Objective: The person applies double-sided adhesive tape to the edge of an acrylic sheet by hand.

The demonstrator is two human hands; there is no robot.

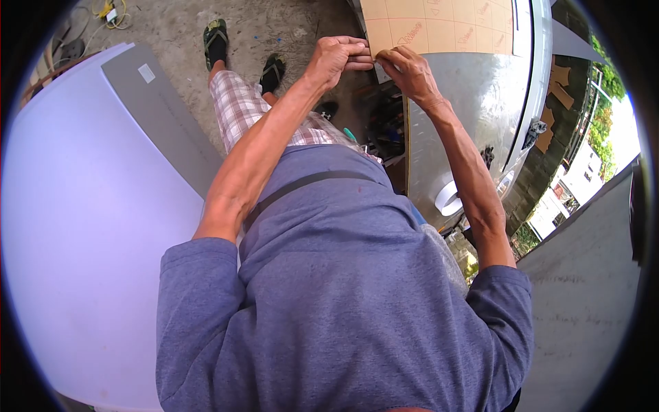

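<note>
I am at the peeling step: my left hand (335,60) and right hand (410,72) meet, fingertips pinched on the lower corner of the brown backing sheet (439,26) stuck on the silver panel (473,103). Next, I reckon, comes a slow, even pull.

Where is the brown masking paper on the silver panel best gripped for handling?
Probably at the brown masking paper's lower-left corner, coming from the open left side: that edge is free, and the left hand and right hand already pinch there against the silver panel.
</note>
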